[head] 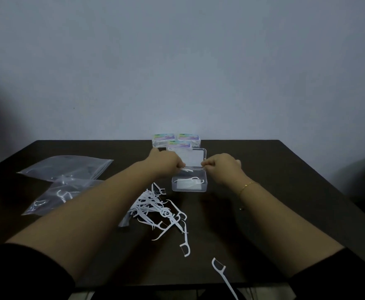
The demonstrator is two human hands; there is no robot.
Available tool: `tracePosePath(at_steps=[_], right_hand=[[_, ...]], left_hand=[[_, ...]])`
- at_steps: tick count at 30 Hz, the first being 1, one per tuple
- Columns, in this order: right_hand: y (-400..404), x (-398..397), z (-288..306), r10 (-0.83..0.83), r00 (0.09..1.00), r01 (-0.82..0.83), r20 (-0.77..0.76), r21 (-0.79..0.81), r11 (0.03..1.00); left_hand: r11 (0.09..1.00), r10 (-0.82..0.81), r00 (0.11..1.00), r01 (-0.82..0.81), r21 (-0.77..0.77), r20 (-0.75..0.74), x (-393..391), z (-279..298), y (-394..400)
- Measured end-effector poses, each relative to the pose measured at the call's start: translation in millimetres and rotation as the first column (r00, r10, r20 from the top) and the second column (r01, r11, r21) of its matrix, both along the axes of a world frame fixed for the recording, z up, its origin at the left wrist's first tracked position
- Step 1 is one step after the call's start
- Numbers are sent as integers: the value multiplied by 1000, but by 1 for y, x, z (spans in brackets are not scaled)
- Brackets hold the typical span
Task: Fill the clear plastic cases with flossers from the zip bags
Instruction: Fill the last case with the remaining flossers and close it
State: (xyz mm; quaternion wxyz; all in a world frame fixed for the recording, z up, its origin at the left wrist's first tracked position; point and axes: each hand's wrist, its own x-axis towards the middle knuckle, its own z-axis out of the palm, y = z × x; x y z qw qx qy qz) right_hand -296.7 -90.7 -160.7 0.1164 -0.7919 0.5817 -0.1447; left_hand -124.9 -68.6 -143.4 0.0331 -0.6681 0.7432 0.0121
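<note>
An open clear plastic case [189, 187] stands at the table's middle with a flosser or two lying inside. Its lid [193, 158] is tilted up behind it. My left hand [167, 163] pinches a few white flossers [187, 169] just above the case's back edge. My right hand [221, 167] has its fingers curled and pinches the lid's lower right corner. A loose pile of flossers [153, 207] lies in front of the case, under my left forearm. Two clear zip bags [69, 167] [60, 197] lie at the left, the nearer one holding some flossers.
Three closed, labelled cases [178, 140] sit at the table's back edge by the wall. Single flossers [185, 243] [220, 272] lie near the front edge. The dark table [274, 191] runs bare on the right side.
</note>
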Motion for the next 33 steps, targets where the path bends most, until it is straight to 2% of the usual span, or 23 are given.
tracePosePath(at_steps=[4, 8, 10, 14, 16, 23, 28, 33], right_hand=[[3, -5, -4, -13, 999, 9, 45, 82, 997], [2, -5, -9, -15, 998, 9, 69, 96, 995], [2, -5, -10, -14, 996, 5, 86, 98, 995], [3, -6, -9, -11, 996, 2, 91, 97, 995], [5, -6, -9, -11, 995, 1, 102, 97, 995], [28, -14, -1, 66, 976, -92, 209, 120, 988], [64, -25, 14, 167, 981, -194, 102, 369, 909], [96, -37, 20, 328, 941, -231, -81, 555, 799]], left_hand=[[998, -66, 996, 65, 9, 59, -14, -2, -5], [998, -70, 997, 69, 12, 36, -27, -4, -7], [997, -69, 998, 70, 18, -11, -29, -5, -9], [995, -64, 967, 80, 54, -248, -27, -7, -8], [997, -54, 947, 70, 40, -316, -24, -6, -6], [994, -100, 924, 111, 9, -369, -15, 1, 16], [985, -87, 924, 136, 108, -373, -10, 5, 47], [959, -102, 962, 163, 232, -252, -5, 1, 69]])
